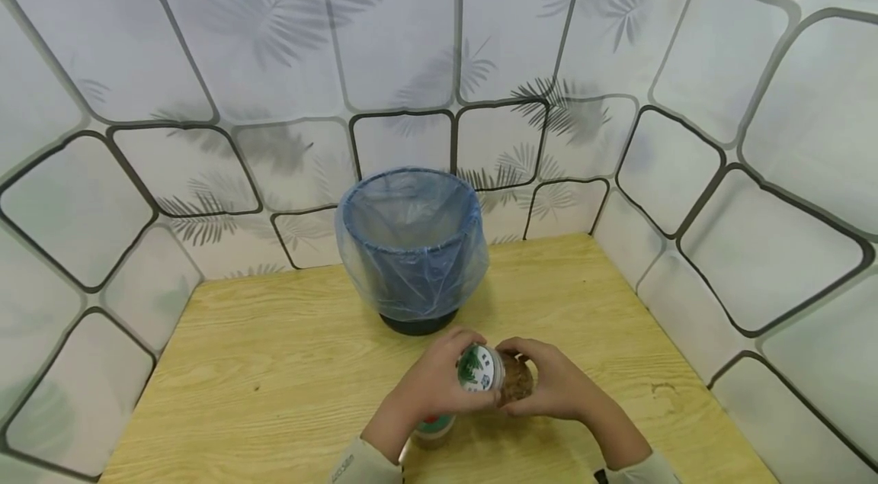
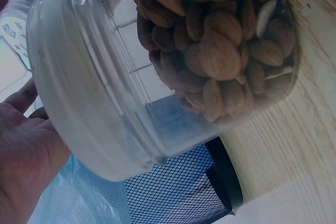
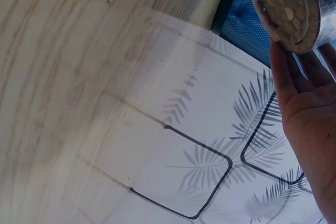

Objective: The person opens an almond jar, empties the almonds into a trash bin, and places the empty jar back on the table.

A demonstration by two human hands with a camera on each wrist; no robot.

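Both hands hold a clear plastic jar point(image 1: 516, 379) of brown nuts, tipped on its side above the table. My left hand point(image 1: 435, 377) grips its lid end, where a round white label point(image 1: 478, 368) with green leaves shows. Around the jar's base end curl the fingers of my right hand point(image 1: 559, 383); the right wrist view shows the packed nuts point(image 3: 286, 11) through the base. Under my left wrist a second jar point(image 1: 434, 429) stands on the table, partly hidden by that hand. Close up in the left wrist view, it has a whitish lid point(image 2: 79, 93) and almonds point(image 2: 220, 51) inside.
Behind the hands stands a dark mesh bin point(image 2: 173, 192) lined with a blue plastic bag point(image 1: 418, 270). The wood-grain table point(image 1: 274, 362) meets patterned walls point(image 1: 405, 42) at the back and sides.
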